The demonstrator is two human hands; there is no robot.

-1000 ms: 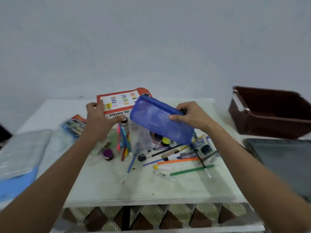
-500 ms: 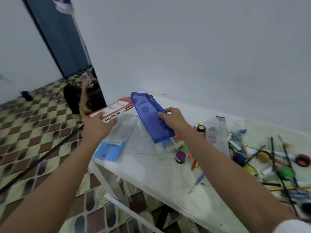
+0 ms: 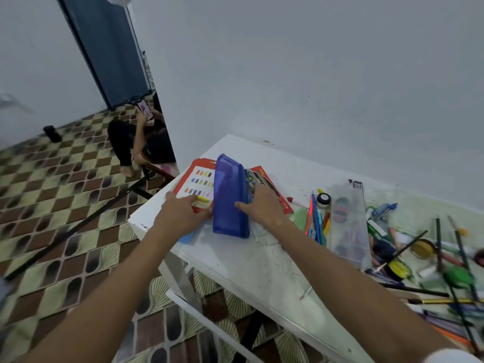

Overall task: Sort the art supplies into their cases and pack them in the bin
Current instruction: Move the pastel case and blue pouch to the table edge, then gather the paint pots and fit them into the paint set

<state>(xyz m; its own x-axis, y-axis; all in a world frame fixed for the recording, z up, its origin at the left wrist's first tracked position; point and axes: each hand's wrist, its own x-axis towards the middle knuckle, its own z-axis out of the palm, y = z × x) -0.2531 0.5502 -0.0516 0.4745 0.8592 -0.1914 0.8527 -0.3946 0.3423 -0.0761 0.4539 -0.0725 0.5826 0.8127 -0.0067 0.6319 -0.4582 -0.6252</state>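
The translucent blue zip pouch point(image 3: 229, 197) is held upright at the table's point(image 3: 262, 258) 9 o'clock end, its long axis running 12 to 6 o'clock. It is pinched at its 3 o'clock edge by the right hand point(image 3: 262, 209). The red oil-pastel box point(image 3: 195, 183), lying at the pouch's 9 o'clock, is gripped by the left hand point(image 3: 180, 214), which is nearer it. Loose pens point(image 3: 317, 218) are scattered toward 3 o'clock.
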